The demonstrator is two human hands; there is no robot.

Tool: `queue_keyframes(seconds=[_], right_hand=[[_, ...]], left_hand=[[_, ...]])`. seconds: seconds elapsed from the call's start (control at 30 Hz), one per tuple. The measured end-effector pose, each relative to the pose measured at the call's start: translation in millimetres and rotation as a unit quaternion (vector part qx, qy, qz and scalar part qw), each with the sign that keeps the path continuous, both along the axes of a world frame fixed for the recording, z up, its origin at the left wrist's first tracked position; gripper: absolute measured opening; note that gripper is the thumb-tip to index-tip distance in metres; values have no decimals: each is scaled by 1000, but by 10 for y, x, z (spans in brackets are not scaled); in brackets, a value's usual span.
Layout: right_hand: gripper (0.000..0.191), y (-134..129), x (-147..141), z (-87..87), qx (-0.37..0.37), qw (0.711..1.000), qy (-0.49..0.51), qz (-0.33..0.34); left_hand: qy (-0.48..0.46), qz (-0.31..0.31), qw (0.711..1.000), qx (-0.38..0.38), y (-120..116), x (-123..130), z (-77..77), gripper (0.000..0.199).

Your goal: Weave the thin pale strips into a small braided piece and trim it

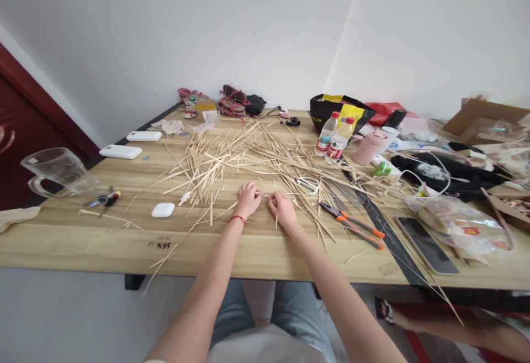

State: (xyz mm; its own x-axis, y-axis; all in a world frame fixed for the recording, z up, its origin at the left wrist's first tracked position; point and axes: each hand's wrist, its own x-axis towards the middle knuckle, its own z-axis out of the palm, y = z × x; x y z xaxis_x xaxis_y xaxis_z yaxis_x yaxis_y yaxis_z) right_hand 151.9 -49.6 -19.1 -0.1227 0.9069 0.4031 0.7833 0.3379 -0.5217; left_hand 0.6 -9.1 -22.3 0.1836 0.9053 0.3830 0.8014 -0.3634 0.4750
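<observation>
My left hand (pixel 249 198), a red cord at its wrist, is over the near middle of the table with its fingers bent together. Whatever its fingertips may pinch is too small to make out. A short gap to the right, my right hand (pixel 282 208) is closed, and a thin pale straw strip (pixel 276 221) pokes out below its fingers. Beyond both hands spreads a loose heap of dry straw strips (pixel 211 164). White-handled scissors (pixel 308 185) lie among the strips right of my right hand. Farther right are pliers (pixel 351 226) with orange and grey handles.
A clear pitcher (pixel 62 172), keys (pixel 106 200) and a white earbud case (pixel 163 210) are on the left. On the right stand two water bottles (pixel 333 139) and a pink cup (pixel 369 147), near a phone (pixel 426 244) and plastic bags. Another person's leg (pixel 451 327) shows below the table.
</observation>
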Motion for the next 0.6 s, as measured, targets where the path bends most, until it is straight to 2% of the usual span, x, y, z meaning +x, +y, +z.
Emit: queue_keyframes(seconds=[0.17,0.27,0.3,0.43,0.6], right_hand=[[12,11,23,-19,-13,1000,21,12],[13,21,30,-32,-31,999,36,-13],[15,24,31,-36,-33,998,40,-26],[19,32,28,-43,-17,997,40,-64],[17,44,31,-45,-6,997,20,-79]], left_hand=[[2,-10,1000,-3,-6,-2,27,19],[11,-26,1000,-4,-37,-2,64,9],[14,-37,999,0,-54,1,80,10],[31,-67,997,22,-136,32,151,34],[32,-48,998,39,-179,53,199,26]])
